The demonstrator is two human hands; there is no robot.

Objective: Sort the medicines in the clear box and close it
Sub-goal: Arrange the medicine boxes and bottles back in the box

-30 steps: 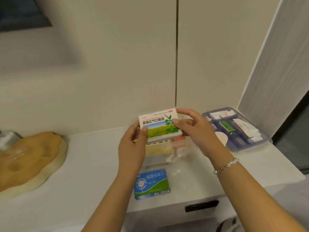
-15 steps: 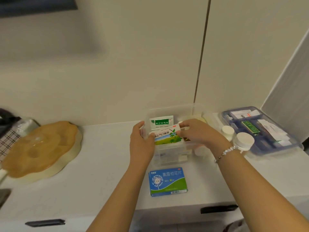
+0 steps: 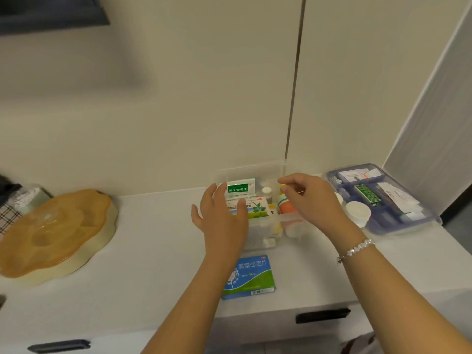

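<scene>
The clear box stands open on the white counter against the wall. Inside it a white-and-green medicine carton stands upright, a green-labelled carton behind it, an orange bottle to the right. My left hand hovers with spread fingers in front of the box's left part and holds nothing. Over the box's right side my right hand floats with loosely bent fingers, also holding nothing. A blue-and-green medicine carton lies flat on the counter in front of the box.
A blue-tinted tray with small packets lies at the right, two white round lids beside it. A yellow flower-shaped dish sits at the left. The counter's front edge has dark drawer handles below it.
Both hands lowered the white-and-green carton into the clear box and let go of it; they now hover apart above the box. The camera view has tilted and shifted.
</scene>
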